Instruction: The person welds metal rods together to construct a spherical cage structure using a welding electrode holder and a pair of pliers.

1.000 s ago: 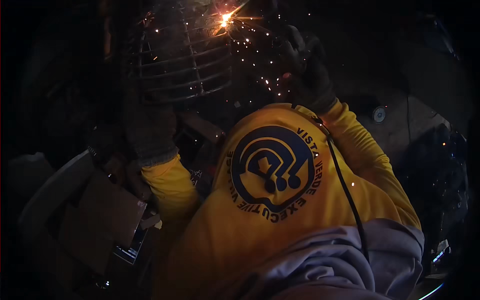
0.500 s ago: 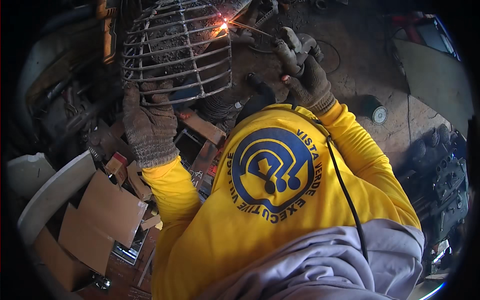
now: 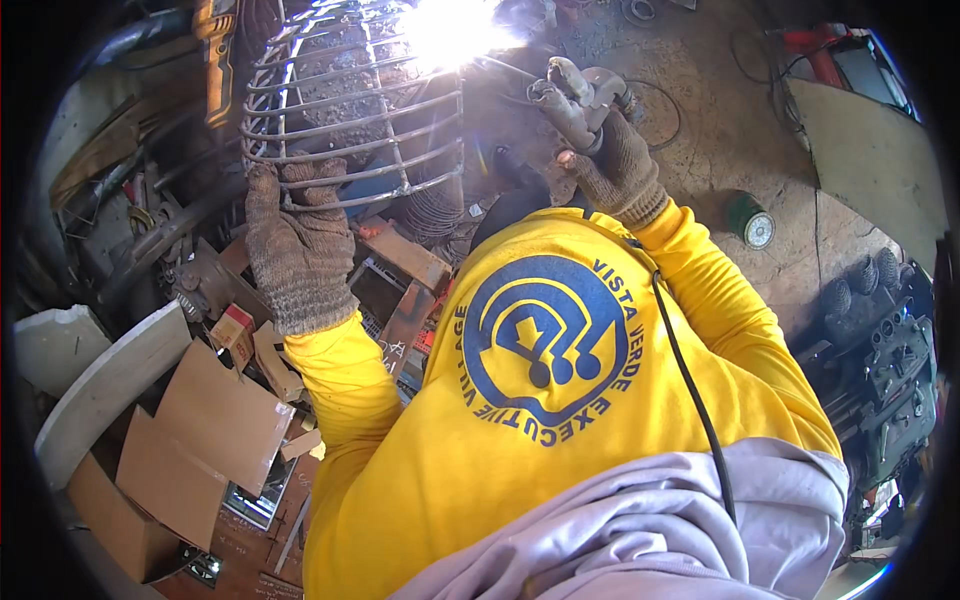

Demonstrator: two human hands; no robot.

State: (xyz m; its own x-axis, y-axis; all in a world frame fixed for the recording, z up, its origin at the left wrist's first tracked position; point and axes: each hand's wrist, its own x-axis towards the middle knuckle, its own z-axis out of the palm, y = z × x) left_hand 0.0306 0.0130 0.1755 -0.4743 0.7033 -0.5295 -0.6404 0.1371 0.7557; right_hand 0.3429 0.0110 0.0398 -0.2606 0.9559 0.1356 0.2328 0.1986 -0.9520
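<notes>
My left hand [image 3: 300, 240], in a brown knitted glove, grips the near edge of a curved metal-bar grille [image 3: 395, 155]. In my right hand [image 3: 625, 170], also gloved, is a welding electrode holder [image 3: 575, 105]; a bare fingertip or thumb tip shows at the glove's edge. A thin welding rod [image 3: 508, 68] runs from the holder's jaws toward the grille's far right corner. There a blinding white arc [image 3: 455, 30] hides the rod's tip and the bars around it.
A yellow power tool [image 3: 215, 60] lies left of the grille. Cardboard boxes [image 3: 205, 450] and scrap crowd the lower left. On the right are a green can [image 3: 748, 220], a flat panel [image 3: 870, 150] and dark machine parts [image 3: 880, 380]. A cable [image 3: 675, 125] loops behind the holder.
The small orange glow at the grille's corner has become a large white arc, lighting up the surroundings. Both hands stay almost where they were.
</notes>
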